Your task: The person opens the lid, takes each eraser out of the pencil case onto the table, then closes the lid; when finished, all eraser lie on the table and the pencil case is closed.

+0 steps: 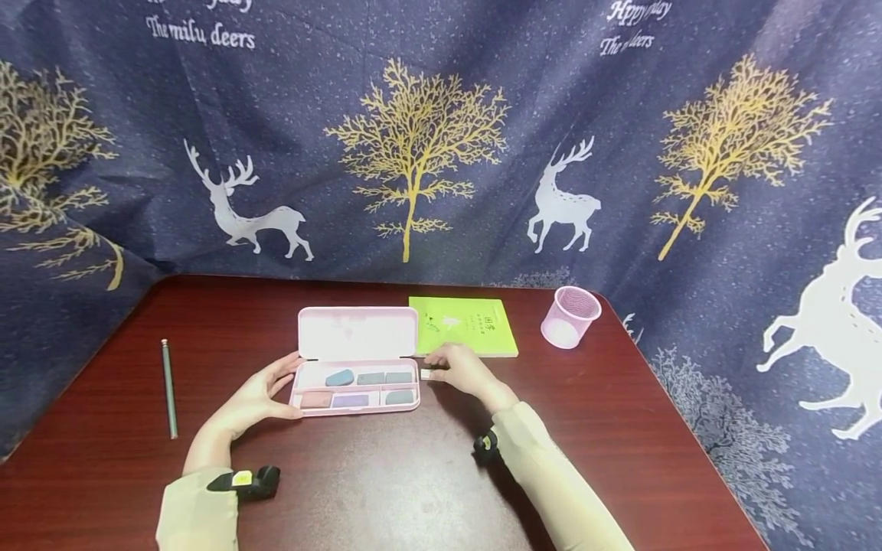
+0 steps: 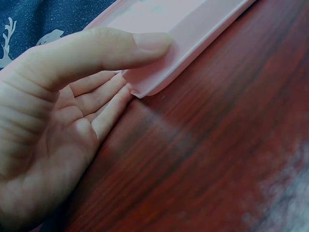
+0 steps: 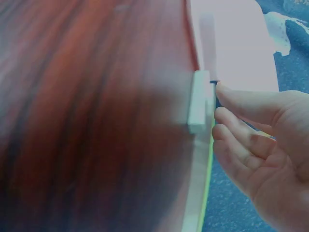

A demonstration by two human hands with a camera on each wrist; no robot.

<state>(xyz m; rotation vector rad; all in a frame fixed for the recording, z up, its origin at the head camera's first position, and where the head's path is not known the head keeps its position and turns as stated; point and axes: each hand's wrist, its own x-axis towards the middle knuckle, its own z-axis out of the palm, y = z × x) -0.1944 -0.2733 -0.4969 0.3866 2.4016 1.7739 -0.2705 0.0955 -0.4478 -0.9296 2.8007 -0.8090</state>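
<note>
A pink pencil case (image 1: 358, 411) lies on the table with its lid raised at the back. Several small flat blocks, blue, grey, pink and purple, lie in its compartments. My left hand (image 1: 258, 394) holds the case at its left end, thumb at the front corner and fingers toward the back corner. Just right of the case is a small pale block (image 3: 196, 104) that looks like an eraser. My right hand (image 1: 468, 371) is beside it; in the right wrist view the fingertips (image 3: 221, 116) are close to the block, with a narrow gap between.
A green book (image 1: 475, 329) lies behind the right hand, partly behind the case lid. The pink mesh pen holder (image 1: 568, 320) stands at the back right. At the left lies a dark green pencil (image 1: 169, 394). A patterned cloth hangs beyond the table (image 1: 372, 482).
</note>
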